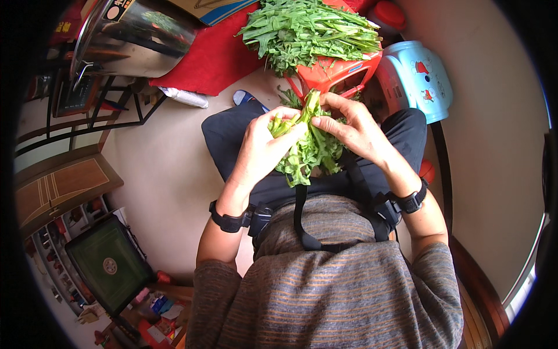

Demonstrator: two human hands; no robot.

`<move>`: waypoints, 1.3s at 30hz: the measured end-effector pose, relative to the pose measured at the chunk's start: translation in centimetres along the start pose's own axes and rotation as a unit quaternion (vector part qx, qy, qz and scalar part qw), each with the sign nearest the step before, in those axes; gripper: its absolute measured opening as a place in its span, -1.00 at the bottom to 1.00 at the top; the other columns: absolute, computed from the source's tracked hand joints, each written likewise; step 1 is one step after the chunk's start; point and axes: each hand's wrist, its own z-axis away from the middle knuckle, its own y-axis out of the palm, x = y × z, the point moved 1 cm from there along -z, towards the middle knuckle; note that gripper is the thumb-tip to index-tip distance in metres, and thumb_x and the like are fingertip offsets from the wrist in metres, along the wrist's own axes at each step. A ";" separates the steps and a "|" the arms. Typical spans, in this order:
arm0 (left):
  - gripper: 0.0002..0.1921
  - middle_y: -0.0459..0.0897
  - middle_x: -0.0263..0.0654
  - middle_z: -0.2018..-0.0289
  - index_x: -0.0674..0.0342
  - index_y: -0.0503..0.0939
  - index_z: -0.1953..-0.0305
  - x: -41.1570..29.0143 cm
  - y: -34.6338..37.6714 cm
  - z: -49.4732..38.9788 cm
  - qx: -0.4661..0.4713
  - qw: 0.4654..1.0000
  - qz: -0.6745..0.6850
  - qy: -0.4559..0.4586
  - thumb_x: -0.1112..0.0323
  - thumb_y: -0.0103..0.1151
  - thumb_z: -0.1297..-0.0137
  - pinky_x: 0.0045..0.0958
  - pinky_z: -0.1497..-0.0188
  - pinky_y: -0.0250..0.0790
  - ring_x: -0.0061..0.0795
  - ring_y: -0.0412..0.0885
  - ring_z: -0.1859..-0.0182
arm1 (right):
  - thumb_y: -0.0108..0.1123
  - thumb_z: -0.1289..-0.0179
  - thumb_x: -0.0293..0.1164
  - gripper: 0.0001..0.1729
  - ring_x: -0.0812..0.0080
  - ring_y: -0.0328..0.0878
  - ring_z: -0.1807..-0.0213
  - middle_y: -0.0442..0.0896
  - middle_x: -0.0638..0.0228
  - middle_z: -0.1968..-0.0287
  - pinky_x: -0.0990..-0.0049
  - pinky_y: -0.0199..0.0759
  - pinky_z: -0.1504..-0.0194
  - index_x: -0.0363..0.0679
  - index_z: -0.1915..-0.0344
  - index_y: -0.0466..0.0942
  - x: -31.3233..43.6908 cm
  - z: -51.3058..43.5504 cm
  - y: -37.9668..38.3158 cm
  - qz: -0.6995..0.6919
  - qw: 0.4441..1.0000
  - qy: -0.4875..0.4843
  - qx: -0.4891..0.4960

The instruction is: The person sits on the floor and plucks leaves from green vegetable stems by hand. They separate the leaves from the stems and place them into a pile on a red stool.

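My left hand (270, 146) grips a small bunch of leafy green stems (305, 148), its thumb and fingers closed around the stalks above my lap. The leaves hang down towards my waist. At the upper end of the same greens, my right hand (355, 126) has its thumb and forefinger on a stalk; how firmly it pinches cannot be told. Beyond both hands, a large pile of leafy greens (305, 35) lies on a red plastic stool (338, 72), with cut stem ends towards the right. More leaves show low beside the stool, partly hidden.
A light blue plastic container (420, 80) with cartoon figures stands right of the stool, near the wall. At the upper left are a shiny metal pot (135, 43), a red cloth (218, 56) and a black metal rack (98, 124). My bent knees flank the greens.
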 end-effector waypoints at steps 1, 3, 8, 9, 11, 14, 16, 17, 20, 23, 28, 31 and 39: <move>-0.81 0.64 -0.49 0.25 0.35 0.63 0.06 0.0 -0.3 0.0 0.020 0.999 0.030 -0.029 0.42 0.30 -0.38 -0.64 0.17 0.42 -0.79 0.54 0.21 | 0.31 -0.37 -0.36 -0.69 0.39 0.63 0.12 0.68 0.21 0.17 0.38 0.49 0.03 -0.32 0.00 0.57 0.4 0.0 -0.5 0.084 0.995 -0.046 -0.004; -0.75 0.70 -0.44 0.32 0.35 0.65 0.03 -0.1 -0.6 -0.2 0.034 0.996 0.062 -0.060 0.38 0.35 -0.34 -0.55 0.17 0.50 -0.74 0.58 0.28 | 0.32 -0.34 -0.39 -0.70 0.26 0.65 0.14 0.66 0.14 0.19 0.36 0.49 0.05 -0.35 0.03 0.57 0.8 -0.3 -1.2 0.178 0.976 -0.126 -0.014; -0.74 0.71 -0.46 0.28 0.38 0.67 0.02 -0.3 -1.3 -0.4 0.049 0.998 -0.020 -0.016 0.35 0.33 -0.37 -0.57 0.16 0.47 -0.76 0.56 0.24 | 0.31 -0.26 -0.39 -0.69 -0.02 0.66 0.02 0.71 0.05 0.10 0.19 0.54 -0.01 -0.29 0.03 0.61 0.8 -0.5 -2.0 0.251 0.958 -0.139 -0.007; -0.74 0.70 -0.47 0.28 0.38 0.67 0.02 -0.3 -1.5 -0.4 0.061 0.998 0.002 -0.019 0.34 0.33 -0.37 -0.58 0.16 0.46 -0.77 0.56 0.24 | 0.31 -0.23 -0.41 -0.69 0.02 0.68 0.04 0.72 0.11 0.11 0.19 0.57 0.02 -0.22 0.02 0.63 0.7 -0.4 -2.1 0.313 0.927 -0.205 -0.041; -0.78 0.68 -0.50 0.27 0.35 0.67 0.06 -0.4 -2.4 0.0 0.088 0.994 0.032 -0.049 0.35 0.31 -0.39 -0.61 0.15 0.43 -0.79 0.54 0.23 | 0.31 -0.20 -0.43 -0.71 0.07 0.71 0.09 0.74 0.17 0.15 0.20 0.60 0.06 -0.13 0.05 0.66 0.3 -0.4 -3.4 0.389 0.892 -0.173 -0.149; -0.85 0.69 -0.50 0.26 0.28 0.65 0.08 -0.3 -3.8 0.8 0.082 0.973 0.170 -0.130 0.36 0.23 -0.44 -0.64 0.15 0.40 -0.76 0.60 0.22 | 0.29 -0.22 -0.44 -0.74 0.07 0.72 0.09 0.75 0.15 0.16 0.19 0.60 0.06 -0.14 0.07 0.68 -1.0 -0.4 -5.3 0.367 0.899 -0.154 -0.181; -0.77 0.72 -0.45 0.22 0.29 0.65 0.02 0.0 -4.2 1.2 0.076 0.971 0.176 -0.142 0.28 0.17 -0.46 -0.60 0.08 0.46 -0.67 0.66 0.19 | 0.30 -0.24 -0.43 -0.74 0.04 0.71 0.06 0.75 0.13 0.15 0.17 0.60 0.03 -0.16 0.05 0.68 -2.1 -0.5 -4.7 0.349 0.920 -0.122 -0.131; -0.73 0.73 -0.41 0.17 0.32 0.64 -0.02 0.3 -4.0 1.1 0.086 0.963 0.218 -0.135 0.27 0.15 -0.46 -0.57 0.02 0.47 -0.63 0.67 0.15 | 0.29 -0.27 -0.41 -0.64 0.01 0.68 -0.01 0.74 0.09 0.08 0.15 0.57 -0.04 -0.16 -0.07 0.64 -2.5 -0.5 -4.4 0.349 0.930 -0.077 -0.083; -0.64 0.74 -0.25 -0.01 0.38 0.61 -0.13 1.1 -3.6 1.0 0.110 0.950 0.270 -0.111 0.25 0.11 -0.46 -0.45 -0.12 0.47 -0.54 0.67 0.02 | 0.25 -0.35 -0.40 -0.39 -0.01 0.60 -0.19 0.61 -0.01 -0.20 0.09 0.49 -0.19 -0.07 -0.39 0.41 -2.1 -0.1 -3.0 0.360 0.926 -0.077 -0.084; -0.62 0.72 -0.19 -0.08 0.38 0.59 -0.14 1.6 -3.2 0.8 0.114 0.948 0.276 -0.112 0.23 0.10 -0.46 -0.45 -0.15 0.47 -0.50 0.67 -0.04 | 0.14 -0.41 -0.57 -0.45 0.18 0.52 -0.30 0.55 0.16 -0.29 0.27 0.42 -0.29 -0.11 -0.39 0.45 0.4 0.0 -3.1 0.147 0.982 -0.099 -0.067; -0.61 0.73 -0.34 0.02 0.31 0.61 -0.11 1.2 -1.9 0.2 0.141 0.941 0.282 -0.119 0.11 0.13 -0.51 -0.51 -0.06 0.48 -0.64 0.65 0.04 | 0.25 -0.34 -0.53 -0.62 0.16 0.64 -0.05 0.62 0.22 -0.06 0.30 0.55 -0.07 -0.14 -0.15 0.60 4.0 -0.6 -1.5 0.248 0.925 -0.286 0.029; -0.67 0.67 -0.54 0.17 0.25 0.63 -0.03 0.5 -1.1 0.3 0.117 0.948 0.277 -0.104 0.10 0.16 -0.54 -0.59 0.05 0.47 -0.78 0.60 0.10 | 0.26 -0.31 -0.44 -0.78 0.06 0.62 0.05 0.61 0.22 0.15 0.19 0.55 0.06 -0.16 0.05 0.62 4.6 -1.3 -1.5 0.298 0.912 -0.276 0.056; -0.72 0.68 -0.48 0.27 0.26 0.62 -0.02 -0.8 -0.7 0.4 0.069 0.946 0.258 -0.183 0.21 0.28 -0.46 -0.62 0.35 0.48 -0.73 0.62 0.34 | 0.28 -0.30 -0.43 -0.73 0.10 0.64 0.10 0.61 0.27 0.17 0.22 0.55 0.06 -0.11 0.00 0.66 5.1 -1.8 -2.3 0.387 0.860 -0.319 0.095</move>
